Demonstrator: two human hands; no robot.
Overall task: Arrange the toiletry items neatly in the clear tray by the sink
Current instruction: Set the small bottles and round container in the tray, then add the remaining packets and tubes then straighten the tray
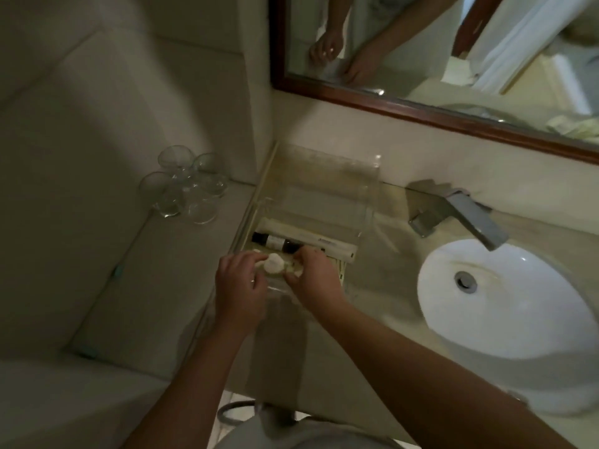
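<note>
A clear tray lies on the counter left of the sink. Its far half holds nothing I can make out. In its near half lie a dark bottle with a pale label and long white packets behind it. A round white wrapped soap sits at the tray's near end. My left hand has its fingers curled at the soap's left side. My right hand pinches a small pale item just right of the soap. Whether my left hand grips the soap is blurred.
Several upturned glasses stand on the ledge to the left of the tray. A grey faucet and white basin lie to the right. A wood-framed mirror hangs behind, reflecting my hands.
</note>
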